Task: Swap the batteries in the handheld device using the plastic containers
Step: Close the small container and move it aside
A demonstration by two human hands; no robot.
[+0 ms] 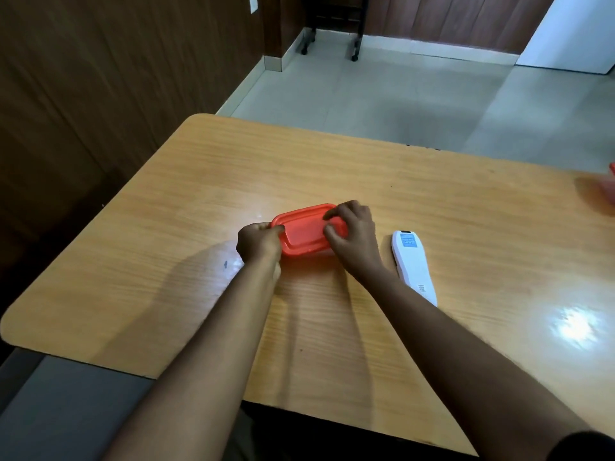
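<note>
Your white, elongated plastic handheld device lies flat on the counter, back side up, with a blue label near its far end and a small code sticker near its near end. Its back looks whole and closed from here, so by my reading you have not yet reached the batteries. Just to its left sits the orange rectangular plastic container, lid on. Your left hand clamps its left end, fingers curled over the rim, and your right hand grips its right end with fingertips pressed on the lid's edge. You appear to be prising the lid off, and it looks seated all round, though the corners under your hands are hidden. No batteries show anywhere, and I cannot tell what the container holds. At the far right edge of the view, well apart from the rest, a sliver of another orange object shows, possibly the second container. So you are near the start: lid, device cover, removal, refitting and stowing all seem left to do.
</note>
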